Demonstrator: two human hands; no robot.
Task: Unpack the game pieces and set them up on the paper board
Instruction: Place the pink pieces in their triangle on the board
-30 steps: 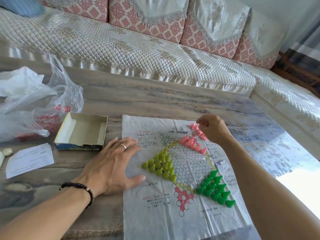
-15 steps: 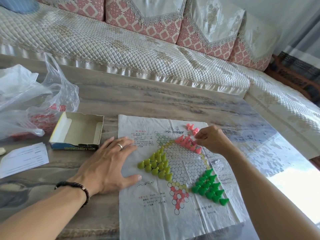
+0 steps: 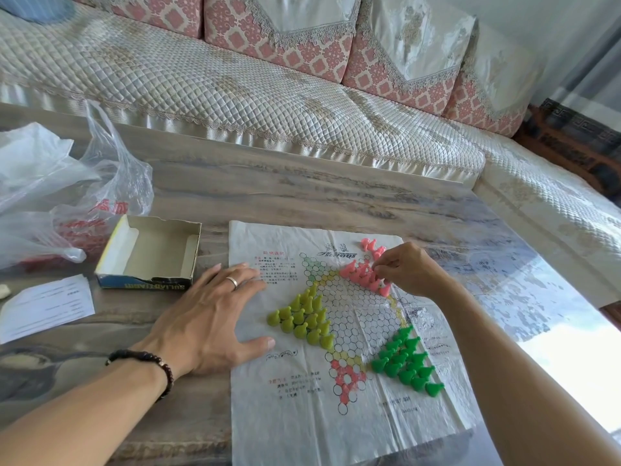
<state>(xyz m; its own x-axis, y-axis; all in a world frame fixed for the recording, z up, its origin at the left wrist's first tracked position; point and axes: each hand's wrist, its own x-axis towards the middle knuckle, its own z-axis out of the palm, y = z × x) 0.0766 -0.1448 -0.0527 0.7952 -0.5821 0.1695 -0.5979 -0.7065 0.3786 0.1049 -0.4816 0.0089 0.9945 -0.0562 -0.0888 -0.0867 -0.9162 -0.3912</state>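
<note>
The cardboard box [image 3: 149, 253] sits empty; left hand [image 3: 208, 317] spread flat on the paper board [image 3: 302, 415], right hand [image 3: 408, 270] pinching among pink pieces [image 3: 361, 272].

I see a grey, wood-grained table [image 3: 302, 193] with a glossy top. On it lies the paper board [image 3: 302, 415], creased and flat, near the front edge. Just left of the board sits an open cardboard box [image 3: 151, 253]. Left of the box are crumpled plastic bags [image 3: 67, 196], and in front of them a white slip [image 3: 47, 304]. My left hand [image 3: 205, 317] rests flat, partly on the table, partly on the board.
</note>
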